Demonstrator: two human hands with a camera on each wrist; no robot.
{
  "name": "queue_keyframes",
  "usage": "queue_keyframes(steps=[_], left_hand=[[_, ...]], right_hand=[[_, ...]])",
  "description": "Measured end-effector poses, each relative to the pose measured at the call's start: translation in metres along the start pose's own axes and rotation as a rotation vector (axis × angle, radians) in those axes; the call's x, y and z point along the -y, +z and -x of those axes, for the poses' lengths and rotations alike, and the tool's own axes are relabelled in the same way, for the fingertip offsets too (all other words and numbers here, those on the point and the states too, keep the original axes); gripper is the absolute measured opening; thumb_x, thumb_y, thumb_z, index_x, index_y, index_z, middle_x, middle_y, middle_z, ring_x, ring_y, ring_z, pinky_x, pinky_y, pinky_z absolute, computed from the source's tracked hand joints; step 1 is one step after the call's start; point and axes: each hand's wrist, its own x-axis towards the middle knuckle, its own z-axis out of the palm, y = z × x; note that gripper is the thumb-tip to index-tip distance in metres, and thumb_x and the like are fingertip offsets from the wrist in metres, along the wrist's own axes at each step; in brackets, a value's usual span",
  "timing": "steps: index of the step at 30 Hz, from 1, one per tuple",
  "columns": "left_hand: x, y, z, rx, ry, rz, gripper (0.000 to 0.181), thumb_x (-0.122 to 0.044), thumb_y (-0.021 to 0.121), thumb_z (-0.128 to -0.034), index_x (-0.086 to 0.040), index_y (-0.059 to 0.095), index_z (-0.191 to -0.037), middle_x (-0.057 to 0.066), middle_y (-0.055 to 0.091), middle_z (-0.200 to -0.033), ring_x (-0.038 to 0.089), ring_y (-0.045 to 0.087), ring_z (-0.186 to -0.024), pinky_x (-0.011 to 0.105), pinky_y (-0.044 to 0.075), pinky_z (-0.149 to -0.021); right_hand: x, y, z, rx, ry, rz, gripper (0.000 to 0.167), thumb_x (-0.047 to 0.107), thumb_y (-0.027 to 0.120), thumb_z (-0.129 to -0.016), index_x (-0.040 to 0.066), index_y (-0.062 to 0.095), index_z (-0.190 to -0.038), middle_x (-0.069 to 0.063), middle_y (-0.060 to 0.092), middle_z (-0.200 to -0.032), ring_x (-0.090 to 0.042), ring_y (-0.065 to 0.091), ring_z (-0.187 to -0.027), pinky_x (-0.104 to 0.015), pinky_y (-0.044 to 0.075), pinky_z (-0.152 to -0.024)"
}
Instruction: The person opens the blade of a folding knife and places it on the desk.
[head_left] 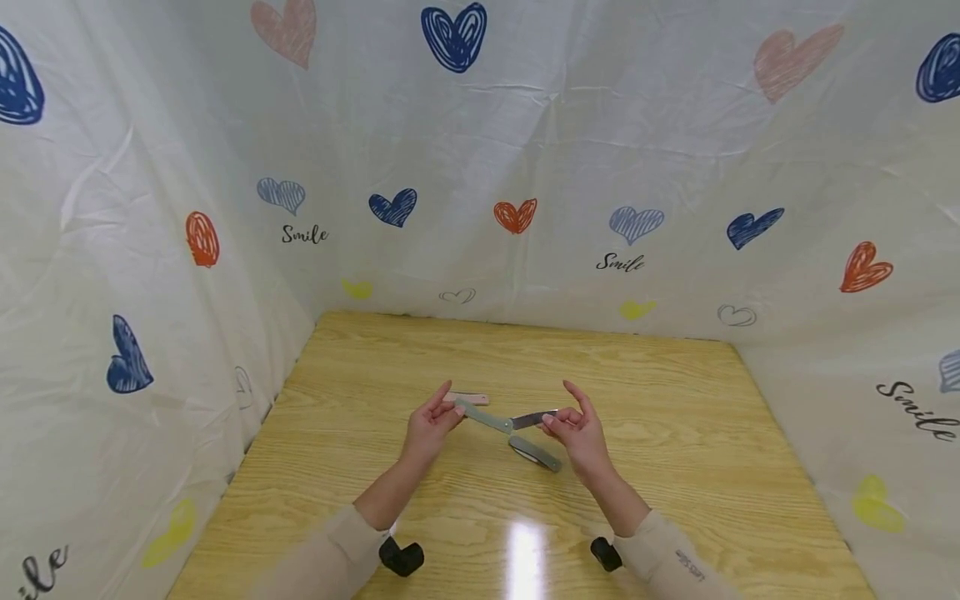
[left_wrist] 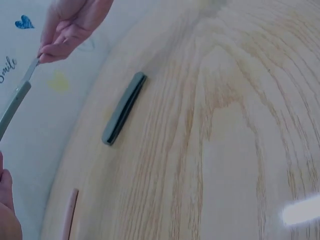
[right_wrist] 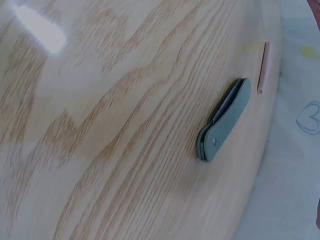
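Above the table, an opened green-handled folding knife (head_left: 483, 416) is held between both hands. My left hand (head_left: 429, 432) pinches the end of its handle, the forefinger pointing up. At the other end, my right hand (head_left: 581, 440) pinches the grey blade (head_left: 531, 419), forefinger also raised. Below them a second green folding knife (head_left: 536, 455) lies folded on the table; the right wrist view shows this folded knife (right_wrist: 226, 122) closely. A slim pink folded piece (head_left: 472, 399) rests behind my left fingers, partly hidden; its kind is unclear.
The light wooden table (head_left: 637, 517) is bordered by a white curtain (head_left: 555, 150) with printed hearts at the back and sides. Black devices (head_left: 402, 557) sit at both wrists. A light glare (head_left: 525, 550) shows near the front of the tabletop.
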Motion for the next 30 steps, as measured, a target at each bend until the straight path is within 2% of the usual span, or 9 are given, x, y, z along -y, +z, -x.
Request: queue_keyframes(steps=[6,9,12,15,17,22,26,30], left_hand=[[0.004,0.018,-0.004,-0.182,-0.018,0.181,0.061,0.007,0.061,-0.0896,-0.002,0.040,-0.146,-0.005,0.065,-0.086,0.003,0.067,-0.082,0.017,0.057,-0.079],[0.006,0.026,-0.004,-0.250,-0.025,0.213,0.064,0.006,0.062,-0.0894,-0.002,0.037,-0.148,-0.003,0.062,-0.087,0.002,0.066,-0.081,0.018,0.057,-0.081],[0.008,0.031,-0.002,-0.303,-0.042,0.203,0.065,0.003,0.063,-0.0899,-0.003,0.035,-0.149,0.002,0.061,-0.090,0.003,0.066,-0.081,0.019,0.057,-0.081],[0.010,0.032,-0.001,-0.335,-0.044,0.213,0.067,0.002,0.065,-0.0889,-0.003,0.035,-0.149,0.006,0.062,-0.089,0.004,0.067,-0.080,0.020,0.057,-0.080],[0.011,0.030,-0.001,-0.340,-0.035,0.211,0.067,0.004,0.064,-0.0883,-0.002,0.035,-0.149,0.004,0.063,-0.087,0.004,0.067,-0.079,0.019,0.057,-0.078],[0.011,0.024,-0.001,-0.286,-0.019,0.195,0.069,0.011,0.060,-0.0874,-0.002,0.032,-0.150,-0.005,0.063,-0.080,0.003,0.066,-0.078,0.017,0.057,-0.075],[0.014,0.019,-0.003,-0.245,-0.053,0.148,0.074,0.012,0.061,-0.0861,0.000,0.027,-0.151,-0.001,0.062,-0.078,0.003,0.064,-0.074,0.016,0.057,-0.073],[0.022,0.017,-0.008,-0.255,-0.109,0.061,0.076,0.008,0.064,-0.0858,-0.001,0.026,-0.151,-0.002,0.063,-0.076,0.002,0.064,-0.070,0.016,0.056,-0.072]], right_hand=[[-0.004,0.017,-0.004,-0.244,0.004,-0.173,0.064,-0.015,0.060,-0.086,0.015,0.037,-0.137,0.007,0.057,-0.065,-0.006,0.065,-0.064,-0.021,0.059,-0.072],[-0.006,0.025,-0.006,-0.348,-0.009,-0.256,0.059,-0.019,0.056,-0.086,0.012,0.035,-0.132,0.006,0.055,-0.062,-0.007,0.064,-0.061,-0.020,0.059,-0.068],[-0.008,0.031,-0.008,-0.411,-0.023,-0.313,0.058,-0.021,0.054,-0.086,0.009,0.032,-0.130,0.006,0.054,-0.060,-0.007,0.065,-0.060,-0.020,0.059,-0.065],[-0.010,0.032,-0.009,-0.426,-0.016,-0.331,0.060,-0.022,0.054,-0.085,0.013,0.033,-0.130,0.006,0.054,-0.061,-0.008,0.066,-0.060,-0.020,0.059,-0.065],[-0.012,0.031,-0.010,-0.410,0.000,-0.322,0.062,-0.021,0.055,-0.085,0.016,0.034,-0.130,0.006,0.055,-0.062,-0.009,0.066,-0.061,-0.020,0.059,-0.066],[-0.014,0.019,-0.011,-0.309,0.056,-0.317,0.066,-0.018,0.055,-0.087,0.021,0.030,-0.135,0.006,0.057,-0.064,-0.009,0.066,-0.063,-0.019,0.058,-0.068],[-0.020,0.006,-0.012,-0.275,0.122,-0.274,0.072,-0.014,0.055,-0.090,0.016,0.019,-0.145,0.007,0.064,-0.068,-0.007,0.069,-0.065,-0.016,0.057,-0.066],[-0.028,-0.001,-0.015,-0.326,0.212,-0.236,0.082,-0.009,0.058,-0.090,0.011,0.008,-0.151,0.005,0.069,-0.073,-0.007,0.070,-0.067,-0.016,0.056,-0.065]])
